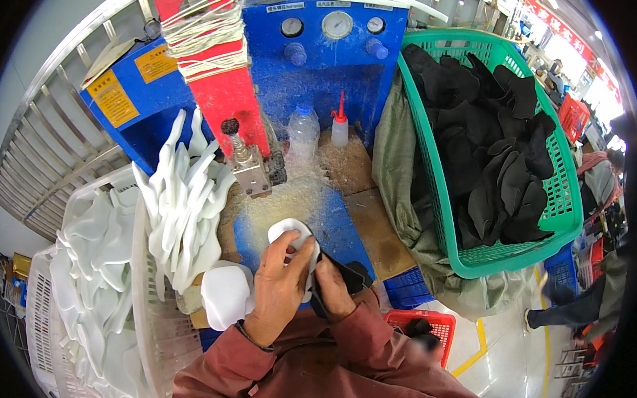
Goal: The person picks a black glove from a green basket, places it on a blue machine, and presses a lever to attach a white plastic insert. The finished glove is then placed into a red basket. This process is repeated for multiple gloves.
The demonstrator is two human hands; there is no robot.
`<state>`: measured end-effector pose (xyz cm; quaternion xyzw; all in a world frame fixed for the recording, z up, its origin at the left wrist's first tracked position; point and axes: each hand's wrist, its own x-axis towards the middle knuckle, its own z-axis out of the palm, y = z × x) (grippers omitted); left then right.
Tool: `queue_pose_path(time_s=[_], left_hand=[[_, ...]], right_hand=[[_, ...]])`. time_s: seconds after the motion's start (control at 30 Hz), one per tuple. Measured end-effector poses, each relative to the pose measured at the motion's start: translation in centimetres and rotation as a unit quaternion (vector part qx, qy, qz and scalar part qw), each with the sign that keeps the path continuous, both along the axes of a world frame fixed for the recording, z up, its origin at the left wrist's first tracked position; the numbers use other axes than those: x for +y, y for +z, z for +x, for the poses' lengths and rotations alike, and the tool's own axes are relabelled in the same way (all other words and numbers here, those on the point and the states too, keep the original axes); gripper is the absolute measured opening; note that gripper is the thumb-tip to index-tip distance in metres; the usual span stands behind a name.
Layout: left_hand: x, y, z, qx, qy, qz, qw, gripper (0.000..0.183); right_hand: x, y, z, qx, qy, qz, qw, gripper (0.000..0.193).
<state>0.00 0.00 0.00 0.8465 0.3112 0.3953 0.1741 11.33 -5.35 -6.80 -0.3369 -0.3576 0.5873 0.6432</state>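
Head view: in front of the red post [225, 104], the left hand [276, 286] grips a white pad [283, 230], the right hand [337, 291] a black pad [352, 273], edges best kept even.

White held piece [282, 231], black held piece [350, 275]; brownish-red sleeves [229, 353]; blue machine [338, 54] (yellow labels [113, 99]).
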Motion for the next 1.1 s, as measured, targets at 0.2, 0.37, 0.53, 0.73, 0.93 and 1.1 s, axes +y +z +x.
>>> queue_pose_path(time_s=[0.2, 0.37, 0.53, 0.73, 0.93, 1.1], left_hand=[[-0.2, -1.4, -1.6, -0.232, 0.117, -0.279, 0.924, 0.024], [0.3, -3.5, -2.7, -0.256, 0.082, -0.449, 0.852, 0.018], [0.3, -3.7, -2.8, -0.293, 0.070, -0.473, 0.828, 0.013], [1.0, -5.7, -2.6, -0.219, 0.133, -0.354, 0.899, 0.008], [2.1, -6.7, -3.1, -0.219, 0.094, -0.423, 0.874, 0.012], [2.8, -8.3, -1.9, -0.302, 0.005, -0.481, 0.823, 0.012]], right_hand=[[-0.5, 0.8, 1.7, 0.258, -0.009, -0.064, 0.964, 0.079], [-1.0, 0.2, 1.1, 0.252, -0.034, -0.115, 0.960, 0.081], [-1.0, 0.1, 1.0, 0.263, 0.006, -0.091, 0.960, 0.081], [-2.5, 1.4, 0.5, 0.273, -0.010, -0.066, 0.960, 0.075], [-0.9, -0.4, -0.1, 0.292, -0.023, -0.110, 0.950, 0.053], [-1.3, -1.1, 1.9, 0.314, -0.019, -0.116, 0.942, 0.052]])
